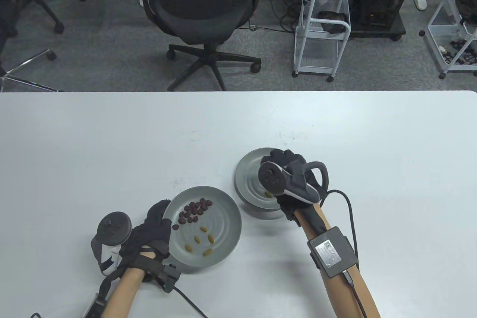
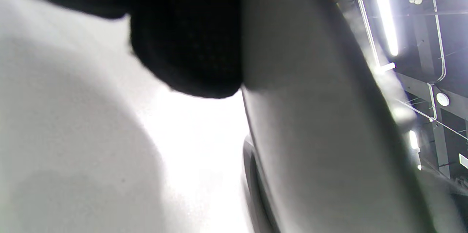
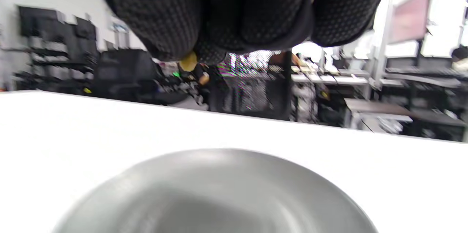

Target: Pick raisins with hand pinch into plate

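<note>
A grey plate [image 1: 227, 221] near the front holds a cluster of dark raisins [image 1: 194, 211] and several golden raisins [image 1: 203, 239]. My left hand [image 1: 154, 230] grips this plate's left rim; in the left wrist view a gloved finger [image 2: 186, 42] lies against the plate's wall [image 2: 310, 116]. A second grey plate [image 1: 246, 176] stands to the right with one golden raisin [image 1: 268, 194] in it. My right hand [image 1: 285, 163] hovers over that plate [image 3: 219, 192] and pinches a golden raisin [image 3: 188, 61] between its fingertips.
The white table [image 1: 111, 139] runs wide to the left, far side and right. Beyond its far edge stand a black office chair [image 1: 201, 12] and a white cart [image 1: 322, 31].
</note>
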### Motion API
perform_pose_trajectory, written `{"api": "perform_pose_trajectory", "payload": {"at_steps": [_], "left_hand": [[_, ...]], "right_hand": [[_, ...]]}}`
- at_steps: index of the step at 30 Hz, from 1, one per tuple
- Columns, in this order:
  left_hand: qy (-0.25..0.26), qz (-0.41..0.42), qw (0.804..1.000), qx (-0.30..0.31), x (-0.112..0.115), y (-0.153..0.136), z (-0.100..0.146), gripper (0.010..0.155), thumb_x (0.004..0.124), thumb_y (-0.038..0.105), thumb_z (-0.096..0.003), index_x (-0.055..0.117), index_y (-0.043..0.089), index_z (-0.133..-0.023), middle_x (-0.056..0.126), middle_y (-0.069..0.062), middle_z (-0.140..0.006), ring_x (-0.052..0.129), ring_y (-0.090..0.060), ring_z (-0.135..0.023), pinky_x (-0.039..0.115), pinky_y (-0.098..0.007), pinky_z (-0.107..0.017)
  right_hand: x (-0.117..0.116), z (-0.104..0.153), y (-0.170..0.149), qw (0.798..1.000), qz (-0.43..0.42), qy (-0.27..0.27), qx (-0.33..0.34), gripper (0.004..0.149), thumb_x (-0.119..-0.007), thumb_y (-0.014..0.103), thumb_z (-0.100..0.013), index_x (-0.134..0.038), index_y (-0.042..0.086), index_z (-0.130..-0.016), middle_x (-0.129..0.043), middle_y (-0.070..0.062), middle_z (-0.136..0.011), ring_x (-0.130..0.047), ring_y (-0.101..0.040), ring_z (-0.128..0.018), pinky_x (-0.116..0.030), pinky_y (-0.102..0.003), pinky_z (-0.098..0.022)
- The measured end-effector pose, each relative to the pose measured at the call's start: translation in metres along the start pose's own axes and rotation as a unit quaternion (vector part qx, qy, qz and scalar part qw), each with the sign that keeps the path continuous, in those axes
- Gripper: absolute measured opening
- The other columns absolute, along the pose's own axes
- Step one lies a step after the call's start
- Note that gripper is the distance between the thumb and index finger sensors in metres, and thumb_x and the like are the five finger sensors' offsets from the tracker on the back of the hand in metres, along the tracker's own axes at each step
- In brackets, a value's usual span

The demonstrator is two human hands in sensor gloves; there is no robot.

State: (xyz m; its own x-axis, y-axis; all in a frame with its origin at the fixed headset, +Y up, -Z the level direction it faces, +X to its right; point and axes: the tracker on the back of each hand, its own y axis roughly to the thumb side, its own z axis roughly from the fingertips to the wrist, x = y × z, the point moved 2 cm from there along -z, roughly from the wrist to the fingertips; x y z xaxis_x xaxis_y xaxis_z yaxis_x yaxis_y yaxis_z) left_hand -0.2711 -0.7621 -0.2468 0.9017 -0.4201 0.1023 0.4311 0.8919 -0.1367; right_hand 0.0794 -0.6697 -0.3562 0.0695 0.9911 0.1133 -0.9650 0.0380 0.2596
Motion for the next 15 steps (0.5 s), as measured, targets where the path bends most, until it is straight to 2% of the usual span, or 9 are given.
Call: {"api": "perform_pose_trajectory", "payload": {"at_steps": [3, 7, 15], "left_hand": [[-0.001, -0.002, 1.000, 0.001, 0.000, 0.000, 0.000, 0.061, 0.067, 0.030, -0.0481, 0.054, 0.018, -0.106, 0.088, -0.013, -0.078, 0.106, -0.020, -0.019, 0.091, -0.033, -0.009], [-0.002, -0.003, 1.000, 0.002, 0.001, 0.000, 0.000, 0.061, 0.067, 0.030, -0.0481, 0.054, 0.018, -0.106, 0.088, -0.013, -0.078, 0.106, -0.020, -0.019, 0.091, -0.033, -0.009], [-0.003, -0.007, 1.000, 0.003, 0.002, 0.000, 0.000, 0.061, 0.068, 0.030, -0.0480, 0.054, 0.018, -0.106, 0.089, -0.013, -0.078, 0.106, -0.019, -0.019, 0.092, -0.033, -0.009]], "right_hand": [[-0.031, -0.013, -0.020, 0.998, 0.020, 0.054, -0.039, 0.040, -0.086, 0.037, -0.048, -0.088, 0.016, -0.083, -0.089, -0.009, -0.072, -0.092, -0.026, -0.051, -0.078, -0.056, -0.059], [-0.060, -0.017, -0.037, 0.994, 0.033, 0.080, -0.068, 0.040, -0.086, 0.037, -0.048, -0.088, 0.016, -0.082, -0.090, -0.009, -0.071, -0.092, -0.026, -0.050, -0.079, -0.056, -0.058], [-0.082, -0.016, -0.044, 0.991, 0.049, 0.098, -0.072, 0.038, -0.086, 0.038, -0.048, -0.090, 0.019, -0.080, -0.091, -0.007, -0.070, -0.092, -0.024, -0.048, -0.079, -0.054, -0.058]]}}
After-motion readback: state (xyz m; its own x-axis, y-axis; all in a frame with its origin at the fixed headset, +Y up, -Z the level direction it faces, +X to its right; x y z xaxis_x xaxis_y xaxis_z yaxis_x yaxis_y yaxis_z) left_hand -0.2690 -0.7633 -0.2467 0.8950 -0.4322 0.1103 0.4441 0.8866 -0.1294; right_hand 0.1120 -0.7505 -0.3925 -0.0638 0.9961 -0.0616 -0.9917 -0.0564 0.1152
